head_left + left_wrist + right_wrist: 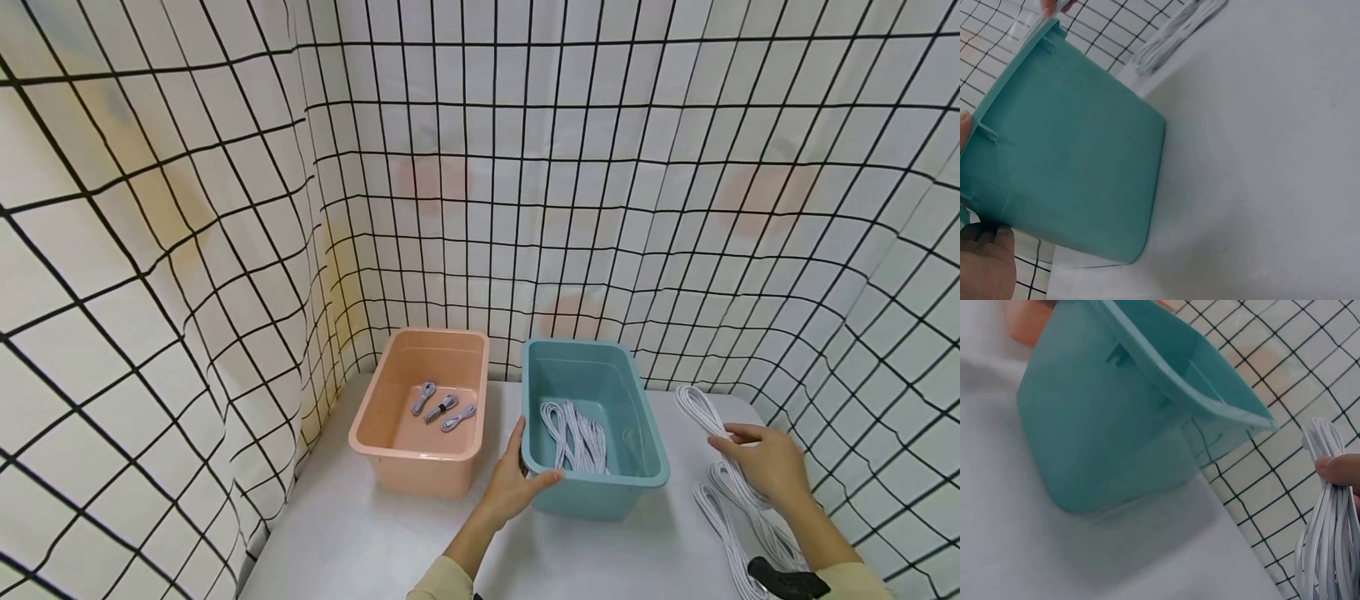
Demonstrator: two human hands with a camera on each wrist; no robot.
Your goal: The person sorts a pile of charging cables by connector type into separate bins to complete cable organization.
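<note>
My right hand (772, 467) pinches a coiled bundle of white cord (699, 408) between thumb and fingers, to the right of the teal bin (600, 497). The right wrist view shows the bundle's strands (1330, 531) hanging below the thumb. My left hand (510, 487) holds the teal bin at its near left corner, thumb on the front rim and fingers along the left side. Inside that bin lie several white cord bundles (576, 437). More white cord bundles (738, 508) lie on the table beneath my right hand.
Left of the teal bin stands a peach bin (420, 457) with 3 small grey cord bundles (441, 407) in it. Both bins are on a white table (315, 550). Black wire mesh (465, 208) over white sheeting encloses the back and sides.
</note>
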